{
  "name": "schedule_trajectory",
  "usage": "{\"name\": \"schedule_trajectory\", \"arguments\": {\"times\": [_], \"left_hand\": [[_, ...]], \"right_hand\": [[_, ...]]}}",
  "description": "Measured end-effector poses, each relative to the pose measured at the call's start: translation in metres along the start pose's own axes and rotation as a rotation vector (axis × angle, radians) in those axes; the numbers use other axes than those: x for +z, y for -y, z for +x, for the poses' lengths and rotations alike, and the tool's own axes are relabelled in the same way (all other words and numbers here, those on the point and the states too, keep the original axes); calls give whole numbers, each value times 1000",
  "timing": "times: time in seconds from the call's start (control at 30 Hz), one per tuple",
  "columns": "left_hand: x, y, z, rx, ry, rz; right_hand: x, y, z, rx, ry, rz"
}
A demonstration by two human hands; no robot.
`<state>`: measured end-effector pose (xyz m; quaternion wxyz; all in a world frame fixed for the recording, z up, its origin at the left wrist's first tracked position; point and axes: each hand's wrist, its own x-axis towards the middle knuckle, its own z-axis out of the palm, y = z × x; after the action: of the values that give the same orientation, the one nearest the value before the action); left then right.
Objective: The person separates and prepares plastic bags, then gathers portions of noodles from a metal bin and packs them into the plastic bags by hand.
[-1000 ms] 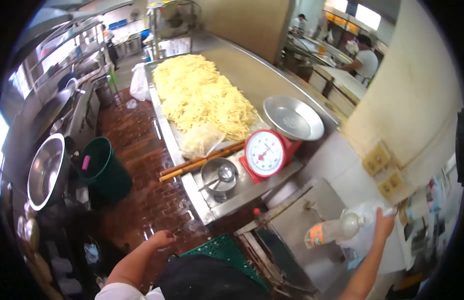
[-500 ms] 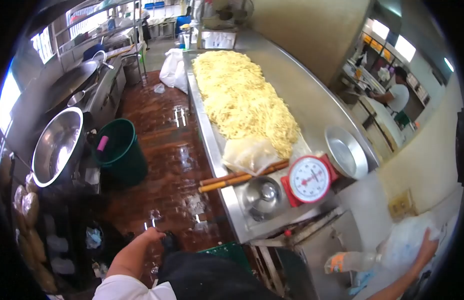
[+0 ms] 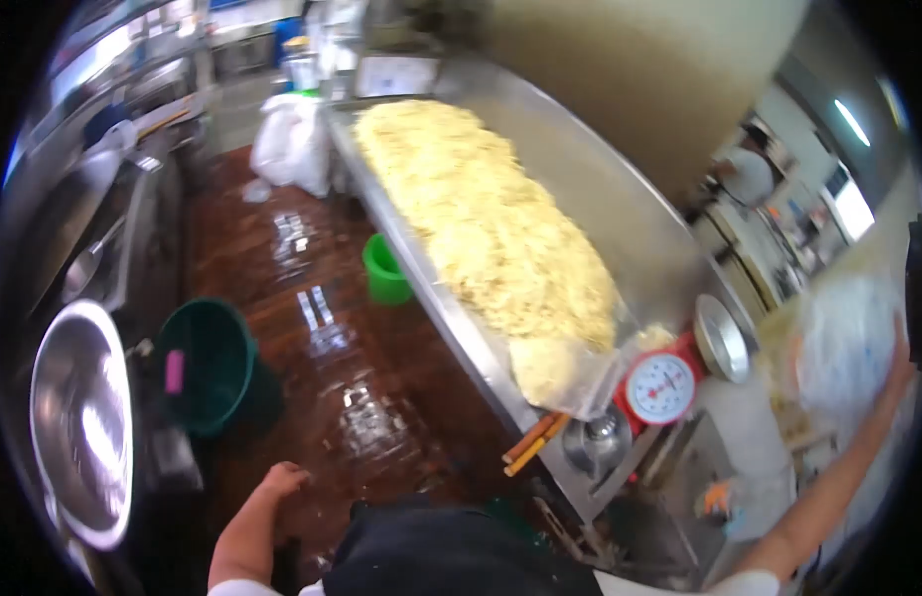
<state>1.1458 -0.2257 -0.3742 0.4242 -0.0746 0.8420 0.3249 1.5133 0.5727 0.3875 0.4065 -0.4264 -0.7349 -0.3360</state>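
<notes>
At the right edge, my right hand (image 3: 900, 360) grips the side of a bulging clear plastic bag (image 3: 844, 348), held up near the wall. The bag's contents are too blurred to name. My left hand (image 3: 285, 479) hangs over the wet brown floor, its fingers curled and nothing visible in them. A long heap of yellow noodles (image 3: 491, 219) covers much of the steel table (image 3: 620, 164). At the heap's near end lie a plastic bag of pale stuff (image 3: 555, 372), wooden sticks (image 3: 536, 444), a steel bowl (image 3: 595, 442) and a red dial scale (image 3: 661, 387).
Left of me stand a dark green bin (image 3: 208, 368) and a large steel basin (image 3: 81, 427). A bright green bucket (image 3: 386, 270) sits by the table. A white sack (image 3: 292, 144) is at its far end. Another person (image 3: 747, 171) works at the far right.
My right hand has risen with the plastic bag, away from the plastic bottle below. The view has shifted, bringing the bright green bucket into sight. My left hand still hangs low.
</notes>
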Motion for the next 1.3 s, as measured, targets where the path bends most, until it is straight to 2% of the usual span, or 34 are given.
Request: {"name": "schedule_trajectory", "arguments": {"times": [0.07,0.13,0.2,0.23,0.27,0.3,0.37,0.4,0.43,0.5,0.57,0.6,0.67,0.73,0.8,0.83,0.87,0.93,1.0,1.07,1.13,1.2,1.27,1.3], "left_hand": [[-31,-23,50,218,-229,-47],[-63,-51,106,239,-66,-504],[-84,-101,107,220,-120,-695],[-96,-113,114,221,-81,-575],[-97,-94,156,293,-99,-417],[-105,-96,151,273,-163,-217],[-126,-89,146,237,-125,67],[-145,-120,108,143,-56,118],[-157,-106,115,95,-59,59],[-177,-75,131,37,-71,-14],[-192,-38,149,-150,-234,-226],[-202,-29,156,-162,-237,-246],[-233,-17,173,-332,-201,-209],[-263,-15,206,-364,-75,-181],[-292,-26,254,-352,-29,-180],[-307,-29,287,-199,-102,-111],[-332,-35,314,-39,-185,-30],[-399,-100,347,88,-178,-77],[-482,-200,338,168,-199,-353],[-555,-252,387,410,-361,-401],[-629,-341,398,601,-428,-647],[-694,-428,408,759,-497,-641],[-739,-516,399,955,-469,-643],[-756,-553,401,1001,-495,-551]], "right_hand": [[8,24,31,-112,-11,-110],[4,56,45,-181,22,-281],[-21,199,21,188,-155,439],[-13,209,23,193,-153,457],[-3,222,20,-148,-162,364],[13,245,18,-492,-182,290],[37,315,6,-479,-131,509],[51,357,1,-476,-81,636],[66,403,-4,-489,-86,694],[79,495,-15,97,227,1220],[83,575,-30,5,296,1272],[84,619,-35,-71,355,1296],[73,706,-48,-104,362,1347],[73,772,-60,-121,374,1380],[73,836,-58,-103,384,1444],[74,864,-55,-53,435,1489],[71,893,-52,-96,403,1434],[64,944,-45,-107,415,1455],[57,989,-39,-95,457,1488],[59,1029,-34,-87,504,1526],[66,1067,-32,-67,552,1478],[74,1112,-33,-53,486,1507],[78,1146,-32,-86,593,1520],[80,1162,-28,-110,668,1498]]}}
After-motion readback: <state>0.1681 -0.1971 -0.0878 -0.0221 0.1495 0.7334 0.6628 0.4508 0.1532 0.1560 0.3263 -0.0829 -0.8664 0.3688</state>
